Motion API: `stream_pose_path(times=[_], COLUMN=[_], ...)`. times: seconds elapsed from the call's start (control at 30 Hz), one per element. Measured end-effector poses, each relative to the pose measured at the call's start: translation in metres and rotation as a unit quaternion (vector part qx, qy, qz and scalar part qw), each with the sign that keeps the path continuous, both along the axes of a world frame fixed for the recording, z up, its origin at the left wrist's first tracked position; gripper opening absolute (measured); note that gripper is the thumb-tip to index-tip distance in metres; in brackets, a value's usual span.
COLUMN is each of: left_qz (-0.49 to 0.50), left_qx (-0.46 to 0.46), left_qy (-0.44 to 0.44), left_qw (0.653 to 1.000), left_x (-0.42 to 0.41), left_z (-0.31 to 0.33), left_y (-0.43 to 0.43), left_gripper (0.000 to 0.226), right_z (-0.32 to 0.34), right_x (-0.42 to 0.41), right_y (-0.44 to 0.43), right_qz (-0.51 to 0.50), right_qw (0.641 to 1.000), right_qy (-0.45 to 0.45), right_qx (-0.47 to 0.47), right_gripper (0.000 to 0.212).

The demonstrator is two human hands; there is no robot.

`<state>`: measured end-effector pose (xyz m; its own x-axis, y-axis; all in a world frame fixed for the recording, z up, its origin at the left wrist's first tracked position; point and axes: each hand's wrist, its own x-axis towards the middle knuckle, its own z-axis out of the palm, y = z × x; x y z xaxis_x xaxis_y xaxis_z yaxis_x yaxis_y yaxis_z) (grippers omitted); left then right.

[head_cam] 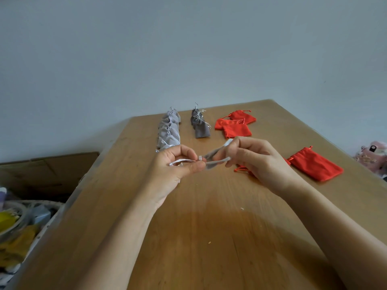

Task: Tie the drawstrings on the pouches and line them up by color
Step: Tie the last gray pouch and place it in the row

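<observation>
Above the wooden table (209, 227) I hold a grey pouch (213, 159) between both hands. My left hand (176, 168) pinches its pale drawstring (182, 162), pulled out to the left. My right hand (253, 160) grips the pouch's body. At the back lie a row of light grey pouches (168, 132), a short row of dark grey pouches (200, 124) and three red pouches (235, 123). A loose red pouch (315, 164) lies flat to the right, and another red one (243, 168) is mostly hidden under my right hand.
A brown cardboard box (48, 172) stands left of the table, with a basket of mixed things (18, 222) below it. A pink object (372, 155) sits past the table's right edge. A plain wall rises behind.
</observation>
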<state>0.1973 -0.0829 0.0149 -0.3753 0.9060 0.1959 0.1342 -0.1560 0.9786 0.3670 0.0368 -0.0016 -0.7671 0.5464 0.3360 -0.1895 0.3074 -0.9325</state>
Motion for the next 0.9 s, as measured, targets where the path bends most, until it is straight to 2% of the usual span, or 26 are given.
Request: stream_pose_path(times=[0.07, 0.17, 0.27, 0.43, 0.57, 0.77, 0.9], left_qz=[-0.006, -0.010, 0.007, 0.062, 0.096, 0.073, 0.049], left_qx=[0.006, 0.013, 0.019, 0.043, 0.110, 0.158, 0.191], left_qy=[0.018, 0.044, 0.081, 0.200, 0.293, 0.332, 0.376], left_qw=[1.000, 0.999, 0.996, 0.977, 0.945, 0.927, 0.905], left_x=[0.001, 0.004, 0.005, 0.006, 0.006, 0.011, 0.012], left_z=[0.000, -0.001, -0.004, -0.011, -0.012, -0.015, -0.014], left_y=[0.000, -0.001, -0.001, -0.001, 0.000, 0.001, 0.002], left_gripper=[0.025, 0.037, 0.044, 0.041, 0.038, 0.039, 0.030], right_z=[0.001, 0.001, 0.003, 0.003, -0.004, -0.006, -0.004], right_x=[-0.001, -0.002, 0.000, -0.003, -0.008, -0.010, -0.004], right_y=[0.000, 0.001, 0.000, -0.010, -0.015, -0.013, -0.007], right_qz=[-0.044, -0.089, -0.114, -0.057, -0.027, -0.037, 0.013], right_qw=[0.999, 0.995, 0.993, 0.998, 0.997, 0.996, 0.995], right_qy=[0.007, 0.046, 0.038, -0.021, -0.060, -0.068, -0.097], right_qx=[-0.008, -0.016, -0.007, 0.006, 0.051, 0.037, -0.027], right_gripper=[0.045, 0.032, 0.024, 0.031, 0.033, 0.027, 0.028])
